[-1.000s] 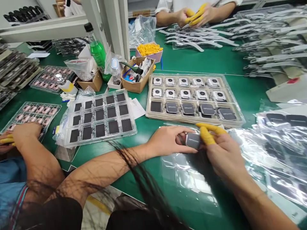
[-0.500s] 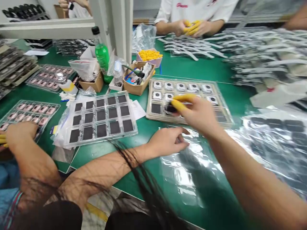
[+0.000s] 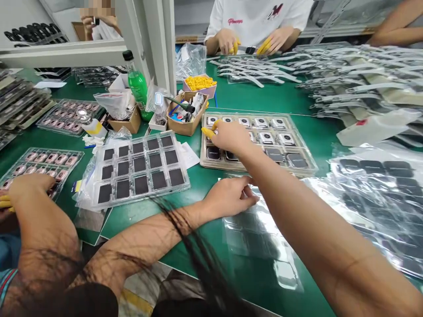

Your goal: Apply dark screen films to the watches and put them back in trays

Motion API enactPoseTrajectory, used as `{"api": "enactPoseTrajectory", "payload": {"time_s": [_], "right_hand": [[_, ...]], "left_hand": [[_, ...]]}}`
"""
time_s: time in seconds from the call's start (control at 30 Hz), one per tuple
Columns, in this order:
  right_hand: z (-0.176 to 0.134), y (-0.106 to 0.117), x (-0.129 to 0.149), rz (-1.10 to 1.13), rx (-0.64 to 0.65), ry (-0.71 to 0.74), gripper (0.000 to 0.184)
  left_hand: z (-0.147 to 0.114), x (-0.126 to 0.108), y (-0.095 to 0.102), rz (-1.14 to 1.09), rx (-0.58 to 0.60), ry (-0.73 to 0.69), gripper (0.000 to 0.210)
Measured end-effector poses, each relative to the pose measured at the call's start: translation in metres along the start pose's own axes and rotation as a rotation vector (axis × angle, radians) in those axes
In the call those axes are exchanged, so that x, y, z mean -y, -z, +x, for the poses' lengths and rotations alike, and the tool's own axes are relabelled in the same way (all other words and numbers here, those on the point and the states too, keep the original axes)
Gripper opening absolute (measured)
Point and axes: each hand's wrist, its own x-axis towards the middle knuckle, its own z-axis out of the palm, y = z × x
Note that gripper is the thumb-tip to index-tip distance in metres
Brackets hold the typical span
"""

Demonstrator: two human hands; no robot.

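Observation:
My right hand [image 3: 229, 136], yellow finger cots on its fingertips, reaches over a clear tray [image 3: 310, 167] of smartwatch bodies. Its fingers are bent around a white watch case [image 3: 209, 136] at the left end of the middle row, partly hidden by them. Along the front row lie dark watches, such as the black-faced watch [image 3: 213, 153]; the rows behind show white cases with round backs. My left hand [image 3: 231, 196] rests on a sheet of clear plastic film [image 3: 264, 246] just in front of the tray, fingers loosely curled and apart. My right forearm covers part of its fingertips.
Left stands a clear tray with black squares [image 3: 140, 185]. Behind are a box of small parts [image 3: 187, 125], yellow finger cots [image 3: 200, 82] and a green bottle [image 3: 139, 88]. Right lie film-covered dark pieces [image 3: 383, 193] and stacked white straps [image 3: 363, 83]. Co-workers' hands [image 3: 228, 42] work nearby.
My right hand has moved left and back from the tray's front row, where it held a dark watch, to the left column. My left hand has stayed about in place.

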Motion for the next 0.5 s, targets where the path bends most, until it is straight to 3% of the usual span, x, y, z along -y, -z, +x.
{"api": "enactPoseTrajectory", "payload": {"time_s": [0.17, 0.3, 0.37, 0.43, 0.5], "right_hand": [[0.012, -0.001, 0.008, 0.049, -0.049, -0.047, 0.042], [-0.017, 0.012, -0.017, 0.47, -0.137, -0.078, 0.02], [-0.053, 0.013, -0.047, 0.655, -0.152, -0.069, 0.018], [-0.097, 0.002, -0.083, 0.873, -0.202, -0.049, 0.022], [-0.136, -0.019, -0.114, 1.052, -0.238, -0.065, 0.046]], "left_hand": [[0.007, 0.012, -0.005, -0.039, 0.006, -0.001, 0.039], [0.009, 0.017, -0.01, -0.099, -0.03, 0.011, 0.042], [0.011, 0.016, -0.011, -0.177, -0.077, 0.053, 0.065], [0.011, 0.014, -0.01, -0.272, -0.136, 0.106, 0.102], [0.009, 0.01, -0.006, -0.319, -0.146, 0.11, 0.121]]}}
